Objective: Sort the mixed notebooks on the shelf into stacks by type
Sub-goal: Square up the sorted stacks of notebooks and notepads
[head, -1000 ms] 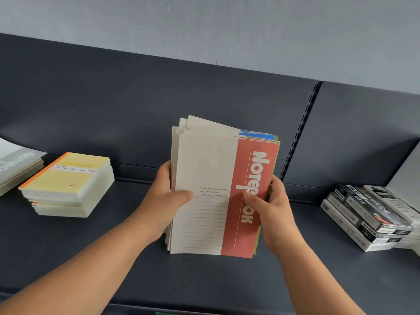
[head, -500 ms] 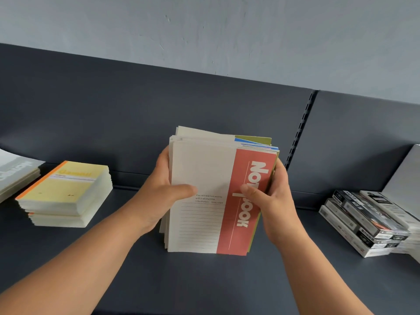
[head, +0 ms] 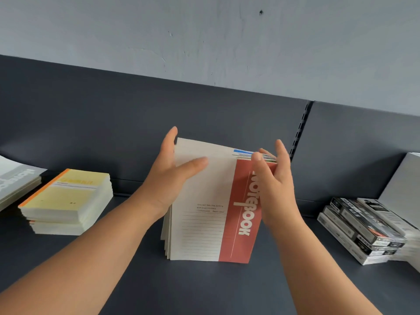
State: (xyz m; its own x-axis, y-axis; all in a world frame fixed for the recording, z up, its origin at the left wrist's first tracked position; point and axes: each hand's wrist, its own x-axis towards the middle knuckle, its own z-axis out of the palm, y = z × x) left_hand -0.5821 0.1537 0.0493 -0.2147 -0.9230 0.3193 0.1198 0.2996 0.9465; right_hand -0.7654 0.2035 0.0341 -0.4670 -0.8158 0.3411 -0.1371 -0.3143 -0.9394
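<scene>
Dark shelf (head: pixel 204 289) under a grey wall: mixed notebook stack (head: pixel 202 226) stands on its lower edge at centre, long axis running up and away from you, red band on the right. Your left hand (head: pixel 167 178) and right hand (head: pixel 276 194) flank it, fingers straight, pressing its side edges, gripping nothing. Yellow pad stack (head: pixel 68 201) sits well left; left hand looks the nearer carrier that way.

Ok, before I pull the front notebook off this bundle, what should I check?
1. Bundle stands on its edge on the shelf: ok.
2. Left hand braces its left side: ok.
3. Right hand grips the front notebook: not ok, fingers straight.
4. Bare shelf between bundle and yellow pads: ok.
5. Types inside the bundle: cannot tell.
</scene>
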